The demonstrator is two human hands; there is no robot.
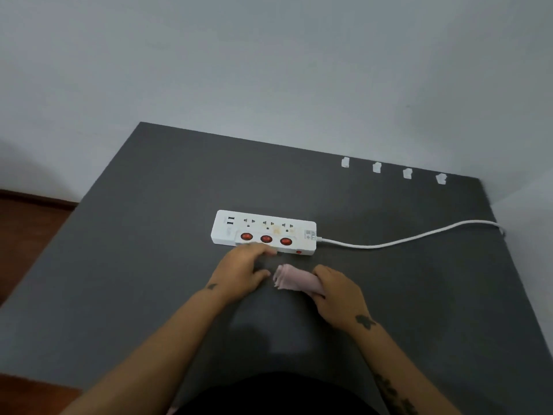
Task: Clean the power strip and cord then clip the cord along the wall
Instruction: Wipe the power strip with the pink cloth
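1. The right hand (335, 295) is closing around a folded pink cloth (290, 280), with the free end of the cloth sticking out past the thumb toward the left hand.
2. The left hand (239, 271) is lying half-curled and empty on the dark grey table (134, 250), its fingertips (269, 251) touching or almost touching the near edge of the power strip; actual contact cannot be told.
3. The power strip (264, 232) is lying flat just beyond both hands, closer to the left one, with three red rocker switches along its near side and yellowish stains showing around the sockets.
4. Handling judgement: the strip is probably a light, rigid plastic body that is likely to slide on the smooth table under wiping, so the left hand is best pinning it by its long edges or its USB end, away from the switches.
5. The cord (389, 243) is leaving the strip's end on the right-hand side and running away beyond the right hand to the table's far right edge, where it drops out of sight.
6. Handling judgement: the cord looks limp and springy; pinching it through the cloth near the strip and drawing outward should suit it.
7. Four white clips (377, 167) are sitting in a row where table meets wall (269, 70), well beyond the right hand, all empty.
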